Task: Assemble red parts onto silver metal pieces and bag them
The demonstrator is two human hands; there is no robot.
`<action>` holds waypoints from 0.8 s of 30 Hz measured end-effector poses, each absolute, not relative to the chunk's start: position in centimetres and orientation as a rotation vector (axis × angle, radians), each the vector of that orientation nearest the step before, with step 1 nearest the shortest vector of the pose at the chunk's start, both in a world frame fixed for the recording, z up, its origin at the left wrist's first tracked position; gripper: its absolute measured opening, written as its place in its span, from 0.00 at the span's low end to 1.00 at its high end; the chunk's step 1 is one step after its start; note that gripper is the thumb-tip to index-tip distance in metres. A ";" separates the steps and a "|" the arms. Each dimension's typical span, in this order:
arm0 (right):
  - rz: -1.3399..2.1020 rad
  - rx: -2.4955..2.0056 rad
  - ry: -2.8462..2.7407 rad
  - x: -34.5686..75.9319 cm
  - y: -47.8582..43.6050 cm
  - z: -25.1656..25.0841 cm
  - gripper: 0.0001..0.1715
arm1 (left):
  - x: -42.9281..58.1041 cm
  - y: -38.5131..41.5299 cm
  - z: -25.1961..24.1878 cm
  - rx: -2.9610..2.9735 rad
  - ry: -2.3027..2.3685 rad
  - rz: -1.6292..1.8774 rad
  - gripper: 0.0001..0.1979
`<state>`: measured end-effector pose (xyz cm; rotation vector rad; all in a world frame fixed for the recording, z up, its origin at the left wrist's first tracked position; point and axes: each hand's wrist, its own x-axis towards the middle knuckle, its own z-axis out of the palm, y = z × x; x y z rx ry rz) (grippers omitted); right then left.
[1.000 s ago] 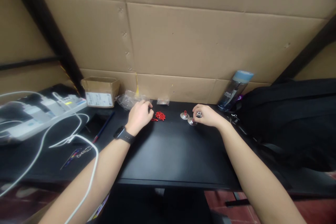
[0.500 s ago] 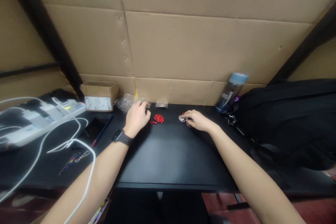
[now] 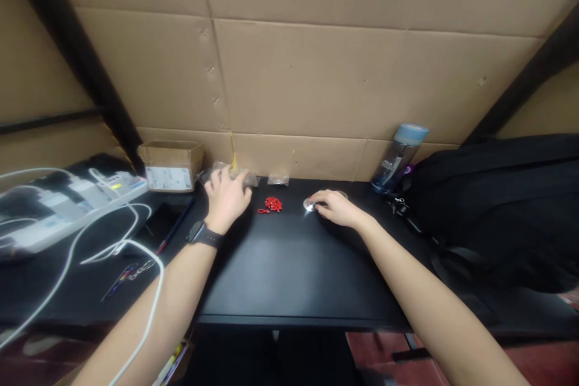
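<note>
My left hand (image 3: 226, 199), with a dark watch on its wrist, reaches over a crumpled clear plastic bag (image 3: 248, 178) near the cardboard wall. Its fingers are spread, and the fingertips are at or on the bag. To its right lies a small pile of red cord loops (image 3: 273, 204), one loop (image 3: 263, 211) a little apart. Further right, my right hand (image 3: 337, 207) has its fingers closed at a shiny round disc (image 3: 309, 205) on the black table. A bit of red shows by those fingertips; the far side of the disc is covered by the fingers.
A flat little plastic packet (image 3: 278, 179) lies behind the red loops. An open cardboard box (image 3: 169, 172) and a white power strip (image 3: 67, 214) with cables are on the left. A blue-capped bottle (image 3: 393, 166) and a black bag (image 3: 502, 211) stand on the right.
My left hand has moved left and its fingers have spread over the plastic bag. My right hand has shifted slightly left with the disc, which now catches the light.
</note>
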<state>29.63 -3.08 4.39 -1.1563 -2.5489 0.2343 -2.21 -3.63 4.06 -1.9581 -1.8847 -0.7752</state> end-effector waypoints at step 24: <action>0.214 -1.180 -2.469 30.8 -2.6 4.3 0.22 | -0.4 -4.1 4.9 -2.888 -1.600 -2.178 0.17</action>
